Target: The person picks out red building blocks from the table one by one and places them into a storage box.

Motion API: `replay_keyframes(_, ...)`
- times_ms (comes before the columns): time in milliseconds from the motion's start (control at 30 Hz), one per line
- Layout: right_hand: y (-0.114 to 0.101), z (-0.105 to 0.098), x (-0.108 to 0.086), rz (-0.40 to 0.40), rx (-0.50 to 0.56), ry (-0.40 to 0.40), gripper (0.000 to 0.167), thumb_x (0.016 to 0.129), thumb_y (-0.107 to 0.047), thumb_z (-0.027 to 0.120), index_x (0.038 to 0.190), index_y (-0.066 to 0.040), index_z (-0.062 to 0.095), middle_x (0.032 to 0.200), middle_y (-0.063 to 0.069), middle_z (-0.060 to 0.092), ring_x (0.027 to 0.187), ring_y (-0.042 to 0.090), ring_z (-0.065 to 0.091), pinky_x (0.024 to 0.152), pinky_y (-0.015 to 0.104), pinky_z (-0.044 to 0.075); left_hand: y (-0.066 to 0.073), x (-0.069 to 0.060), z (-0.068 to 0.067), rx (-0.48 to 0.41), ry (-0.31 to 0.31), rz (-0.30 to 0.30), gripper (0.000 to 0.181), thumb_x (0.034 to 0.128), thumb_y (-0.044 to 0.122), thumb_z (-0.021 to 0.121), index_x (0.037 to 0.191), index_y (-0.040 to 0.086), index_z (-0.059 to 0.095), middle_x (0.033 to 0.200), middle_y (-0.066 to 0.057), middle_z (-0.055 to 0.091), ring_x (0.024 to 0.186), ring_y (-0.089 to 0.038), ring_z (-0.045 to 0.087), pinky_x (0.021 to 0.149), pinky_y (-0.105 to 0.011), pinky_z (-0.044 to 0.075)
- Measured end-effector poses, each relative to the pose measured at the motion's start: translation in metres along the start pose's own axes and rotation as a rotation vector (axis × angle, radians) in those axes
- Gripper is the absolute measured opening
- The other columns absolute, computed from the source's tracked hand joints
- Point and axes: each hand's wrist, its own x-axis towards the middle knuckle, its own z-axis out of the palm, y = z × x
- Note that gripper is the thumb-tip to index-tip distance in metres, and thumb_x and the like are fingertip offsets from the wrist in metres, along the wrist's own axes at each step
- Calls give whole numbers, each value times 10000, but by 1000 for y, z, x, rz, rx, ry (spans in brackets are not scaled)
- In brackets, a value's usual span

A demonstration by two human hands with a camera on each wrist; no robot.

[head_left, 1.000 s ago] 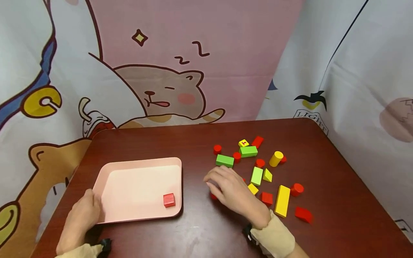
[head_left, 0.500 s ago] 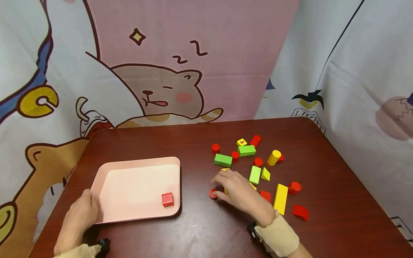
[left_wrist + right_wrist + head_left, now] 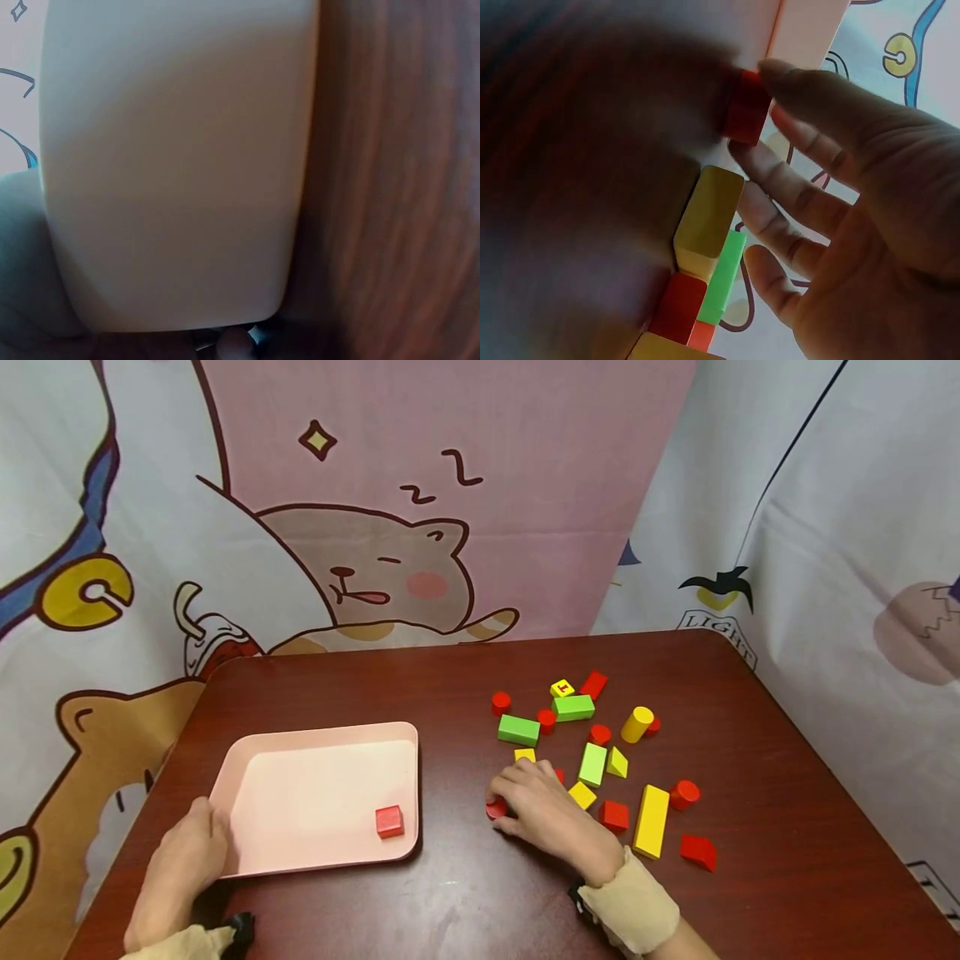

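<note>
On the left of the head view, my left hand [image 3: 189,853] grips the left rim of a pink tray [image 3: 307,802]; the same tray [image 3: 180,165] fills much of the left wrist view. One red cube [image 3: 389,822] lies inside near its right side. Right of the tray, my right hand [image 3: 551,814] has thumb and fingertips around a short red cylinder [image 3: 495,810] on the table. Seen from the right wrist, that cylinder [image 3: 748,109] is between the thumb and fingers of the right hand [image 3: 862,195], the other fingers spread.
Behind the right hand are green blocks [image 3: 518,730], red cylinders [image 3: 501,702] and a standing yellow cylinder [image 3: 637,724]. To its right lie a red block [image 3: 614,816], a long yellow block [image 3: 651,821] and a red piece [image 3: 698,852]. A patterned cloth [image 3: 360,560] hangs behind the table.
The right hand has come down toward the red cylinder, and its fingers have closed around it. The left hand keeps its hold on the tray.
</note>
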Motion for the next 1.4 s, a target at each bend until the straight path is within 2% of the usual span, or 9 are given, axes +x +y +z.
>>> replay_keyframes(167, 0, 1, 2, 1, 0, -8, 295, 748, -241, 851, 934, -194, 627, 897, -77, 598, 871, 159, 490, 779, 361, 332, 1, -1, -3, -3, 0, 6, 220, 1011, 148, 322, 964, -54, 394, 914, -372, 514, 874, -602, 511, 645, -592, 391)
replay_keyframes(400, 0, -1, 6, -2, 5, -4, 287, 767, -227, 836, 956, -192, 622, 907, -85, 622, 865, 149, 502, 762, 336, 326, 0, -2, -7, -4, -15, -19, 226, 1010, 148, 323, 1010, -68, 390, 964, -386, 504, 885, -595, 512, 670, -597, 392)
replay_keyframes(567, -1, -7, 10, -7, 8, 46, 319, 787, -242, 812, 1048, -170, 643, 974, -91, 626, 905, 139, 507, 755, 315, 335, -1, -3, -7, -14, -11, -13, 222, 1010, 149, 326, 1009, -64, 391, 963, -388, 506, 880, -598, 513, 660, -594, 395)
replay_keyframes(867, -12, -32, 19, -67, 40, 165, 320, 767, -249, 835, 1018, -187, 647, 966, -84, 606, 923, 135, 480, 817, 328, 374, 0, -1, -7, -18, 6, 2, 230, 1016, 157, 333, 1011, -66, 389, 960, -390, 506, 892, -610, 508, 668, -603, 392)
replay_keyframes(1167, -25, -46, 33, -130, 7, 186, 307, 796, -203, 798, 1031, -165, 604, 973, -83, 573, 914, 138, 478, 798, 314, 375, 2, -1, -6, -24, 4, 11, 237, 1018, 165, 312, 987, -57, 390, 921, -378, 507, 889, -606, 507, 675, -604, 387)
replay_keyframes(1400, -37, -57, 55, -207, -10, 199, 285, 816, -189, 767, 1040, -156, 594, 958, -83, 566, 922, 130, 490, 808, 302, 383, 2, -4, -3, -28, -16, -2, 272, 1026, 185, 285, 1012, -64, 394, 990, -396, 502, 920, -613, 502, 695, -616, 391)
